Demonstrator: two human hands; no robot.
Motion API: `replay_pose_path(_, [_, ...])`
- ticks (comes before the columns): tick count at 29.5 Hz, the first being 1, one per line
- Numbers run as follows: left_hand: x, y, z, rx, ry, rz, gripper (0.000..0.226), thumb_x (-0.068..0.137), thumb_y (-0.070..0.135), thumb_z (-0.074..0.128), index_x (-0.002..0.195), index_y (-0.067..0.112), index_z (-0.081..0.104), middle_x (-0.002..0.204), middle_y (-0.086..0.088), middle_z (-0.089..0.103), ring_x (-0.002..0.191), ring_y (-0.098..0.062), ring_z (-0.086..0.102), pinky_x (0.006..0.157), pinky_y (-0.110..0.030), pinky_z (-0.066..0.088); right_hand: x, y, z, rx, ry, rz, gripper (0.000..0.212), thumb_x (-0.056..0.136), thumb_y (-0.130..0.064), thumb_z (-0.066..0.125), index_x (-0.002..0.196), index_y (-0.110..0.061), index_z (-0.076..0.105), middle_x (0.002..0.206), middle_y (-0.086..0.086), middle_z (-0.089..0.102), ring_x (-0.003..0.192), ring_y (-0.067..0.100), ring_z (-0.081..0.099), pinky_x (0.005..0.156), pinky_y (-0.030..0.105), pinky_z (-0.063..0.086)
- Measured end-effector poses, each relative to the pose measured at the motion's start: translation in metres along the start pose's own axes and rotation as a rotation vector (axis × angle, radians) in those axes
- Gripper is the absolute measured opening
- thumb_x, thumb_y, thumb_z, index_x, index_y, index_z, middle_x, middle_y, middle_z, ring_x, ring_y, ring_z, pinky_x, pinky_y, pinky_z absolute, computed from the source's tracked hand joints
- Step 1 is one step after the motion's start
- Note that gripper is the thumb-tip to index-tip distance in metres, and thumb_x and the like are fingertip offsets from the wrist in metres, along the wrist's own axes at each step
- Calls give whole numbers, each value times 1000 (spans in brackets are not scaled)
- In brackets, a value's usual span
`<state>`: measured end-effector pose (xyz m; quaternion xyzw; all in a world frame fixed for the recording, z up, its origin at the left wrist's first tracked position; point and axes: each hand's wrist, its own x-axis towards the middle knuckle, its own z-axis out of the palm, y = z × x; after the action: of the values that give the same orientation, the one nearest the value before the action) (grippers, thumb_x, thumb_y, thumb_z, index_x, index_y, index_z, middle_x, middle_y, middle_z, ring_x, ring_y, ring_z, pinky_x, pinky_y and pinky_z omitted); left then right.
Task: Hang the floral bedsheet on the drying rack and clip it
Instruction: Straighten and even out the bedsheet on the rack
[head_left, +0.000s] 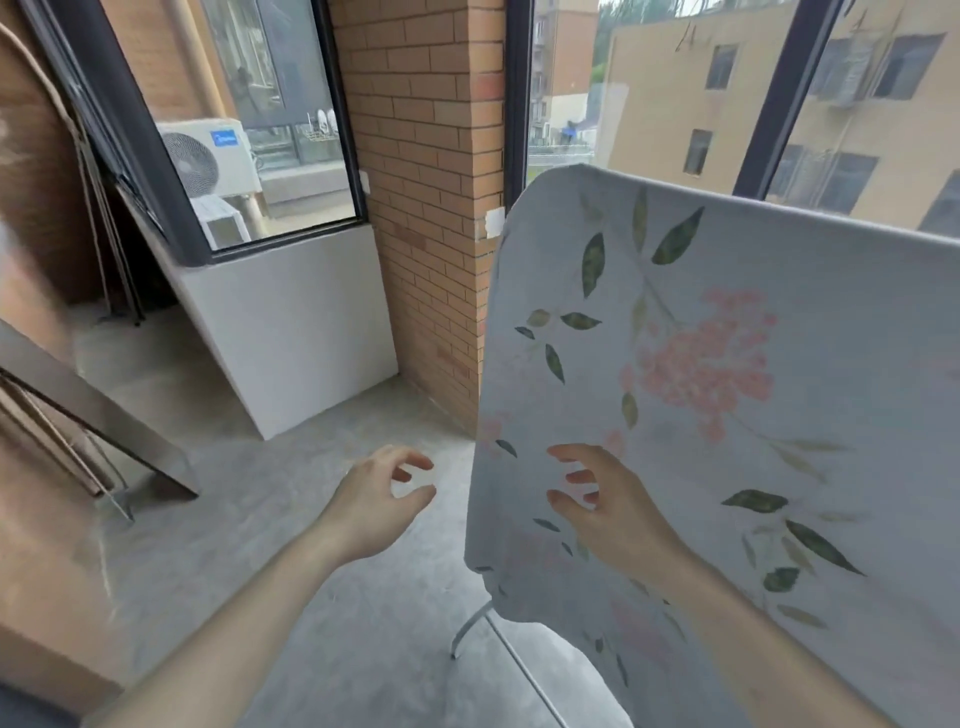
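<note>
Head view, right hand (605, 506): lower centre of the frame, fingers spread and loosely curled, holding nothing, in front of the sheet's lower left part; touching or just off the cloth cannot be told.
Left hand (376, 501): left of the sheet's edge, over the concrete floor (291, 519), fingers apart, holding nothing.
Floral bedsheet (727, 389): draped over the drying rack, filling the right half of the frame.
Drying rack (470, 629): one grey leg shows below the sheet.
Behind: brick pillar (426, 182), windows.
</note>
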<state>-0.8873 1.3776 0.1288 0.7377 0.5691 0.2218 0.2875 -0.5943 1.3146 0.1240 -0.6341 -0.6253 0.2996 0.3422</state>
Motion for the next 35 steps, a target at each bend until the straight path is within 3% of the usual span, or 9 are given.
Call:
replay_pose_path(7, [81,-69,-28,-51,-165,27,22,95,39,65,117,38,64,122,26,58,110,8,57,93,-25,51,62,-13,71,62,124,130,40,97,-31,68,133,-40,55,134,-26,52,114,-6,55,83,12,45])
replay_pose_path(11, [144,-90,-32,-165,-259,-6,23,97,36,65,119,34,65,121,24,61,106,2,62,77,-20,51,81,-28,91,94,210,190,39,96,-30,68,132,-41,56,132,-27,53,114,-5,56,86,15,46])
replay_pose_path(15, [214,-93,-16,-326,-298,-46,14,96,28,67,110,30,67,117,11,68,99,-12,67,88,-37,59,99,-42,96,94,281,221,37,96,-28,68,129,-43,57,129,-28,54,113,-4,58,85,15,46])
replay_pose_path(18, [262,-78,-6,-417,-332,-75,12,98,21,65,110,22,66,112,2,68,93,-16,67,81,-37,59,123,-51,88,74,328,221,36,96,-27,68,127,-42,58,129,-26,56,108,-8,59,83,12,46])
replay_pose_path(20, [293,-67,1,-377,-319,-21,17,97,20,65,114,21,66,113,2,68,94,-16,66,79,-33,57,144,-54,82,73,366,199,35,96,-25,69,126,-40,60,126,-25,59,103,-8,61,79,11,47])
replay_pose_path(23, [326,-46,7,-261,-290,137,25,95,27,68,120,24,65,116,10,67,93,-3,63,76,-21,51,176,-61,77,93,410,177,31,94,-22,71,120,-38,64,114,-22,66,90,-1,66,73,12,51])
replay_pose_path(27, [369,-16,2,-236,-239,332,38,90,33,75,126,26,62,117,13,65,97,-4,66,85,-28,57,217,-77,78,113,488,148,29,93,-22,73,112,-42,67,101,-22,68,81,6,67,68,14,51])
replay_pose_path(31, [407,-6,-3,-243,-148,464,40,88,35,79,122,22,60,116,10,66,100,-7,64,84,-23,53,242,-106,58,43,581,81,26,91,-23,73,109,-41,68,99,-22,68,79,9,67,67,21,53])
replay_pose_path(35, [432,-3,-7,-285,-98,572,28,89,43,78,105,25,63,102,11,64,87,-3,64,71,-17,48,254,-140,25,-131,723,-87,27,90,-18,75,110,-34,69,101,-18,69,89,11,67,70,22,52])
